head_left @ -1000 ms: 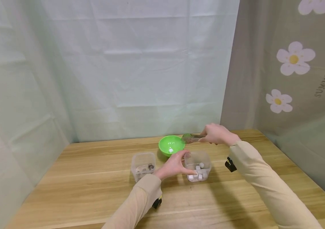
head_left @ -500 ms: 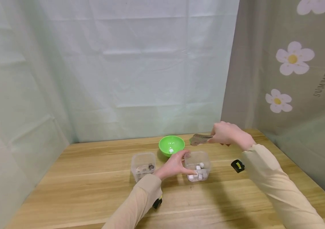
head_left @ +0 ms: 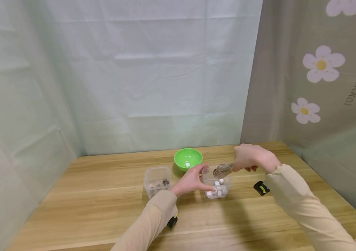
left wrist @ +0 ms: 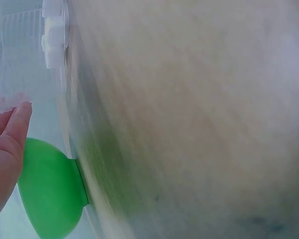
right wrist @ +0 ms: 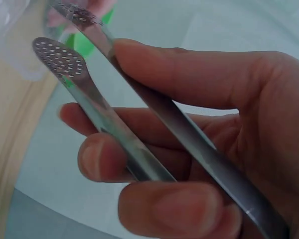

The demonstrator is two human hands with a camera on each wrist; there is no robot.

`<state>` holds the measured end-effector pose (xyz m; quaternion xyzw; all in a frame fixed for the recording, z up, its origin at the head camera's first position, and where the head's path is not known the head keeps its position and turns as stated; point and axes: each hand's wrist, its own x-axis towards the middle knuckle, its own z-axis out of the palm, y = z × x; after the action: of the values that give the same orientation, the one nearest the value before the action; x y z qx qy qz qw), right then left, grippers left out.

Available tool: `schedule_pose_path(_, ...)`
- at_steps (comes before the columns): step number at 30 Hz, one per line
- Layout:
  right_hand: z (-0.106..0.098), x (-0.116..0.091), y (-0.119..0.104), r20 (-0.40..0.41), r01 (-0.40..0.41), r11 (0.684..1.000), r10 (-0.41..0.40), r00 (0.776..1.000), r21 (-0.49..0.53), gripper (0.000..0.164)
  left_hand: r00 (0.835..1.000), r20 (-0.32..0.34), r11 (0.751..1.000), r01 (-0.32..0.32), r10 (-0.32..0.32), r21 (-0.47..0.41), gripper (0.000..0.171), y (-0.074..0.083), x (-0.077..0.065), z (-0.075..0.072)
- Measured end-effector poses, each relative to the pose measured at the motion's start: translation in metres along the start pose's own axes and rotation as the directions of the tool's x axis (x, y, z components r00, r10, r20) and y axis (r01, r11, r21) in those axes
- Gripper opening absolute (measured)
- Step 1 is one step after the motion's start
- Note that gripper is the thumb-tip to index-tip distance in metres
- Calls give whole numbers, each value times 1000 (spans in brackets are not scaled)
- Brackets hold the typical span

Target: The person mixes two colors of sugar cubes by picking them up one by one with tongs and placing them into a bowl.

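Note:
My left hand (head_left: 188,182) holds a clear plastic container (head_left: 209,179) between thumb and fingers, steady on the table. Several small white cubes (head_left: 209,194) lie in it, mostly near its front. In the left wrist view, fingertips of the left hand (left wrist: 10,142) meet the wall of the container (left wrist: 27,59). My right hand (head_left: 253,157) grips metal tongs (head_left: 227,168), their tips over the back right of that container. Seen from the right wrist, the tongs (right wrist: 182,132) have perforated, spread tips with nothing visible between them. Thumb and fingers lie on opposite arms of the tongs.
A green bowl (head_left: 180,160) with one white cube (head_left: 187,165) in it stands behind the left hand. Left of the hand is another clear container (head_left: 149,180) with a few small dark pieces (head_left: 165,182). Cloth hangs behind the wooden table (head_left: 96,195).
The tongs in my right hand have moved right, away from the green bowl, then down over the clear container. My left hand has stayed on the container.

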<state>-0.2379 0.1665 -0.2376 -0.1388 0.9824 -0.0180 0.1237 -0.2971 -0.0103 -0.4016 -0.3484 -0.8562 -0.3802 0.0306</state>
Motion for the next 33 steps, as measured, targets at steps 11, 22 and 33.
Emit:
schedule_pose_path(11,16,9,-10,11,-16,999,16,1000,-41,17,1000,-1,1000,4,-5,-29,81,10,-3,-5)
schedule_pose_path(22,25,14,-14,47,-15,1000,16,999,-25,7,999,-7,998,-35,35,-56,80,5,0,-3)
schedule_pose_path(33,29,19,-11,41,-20,1000,20,999,2,6,1000,8,999,-8,9,-49,81,4,-2,-4)
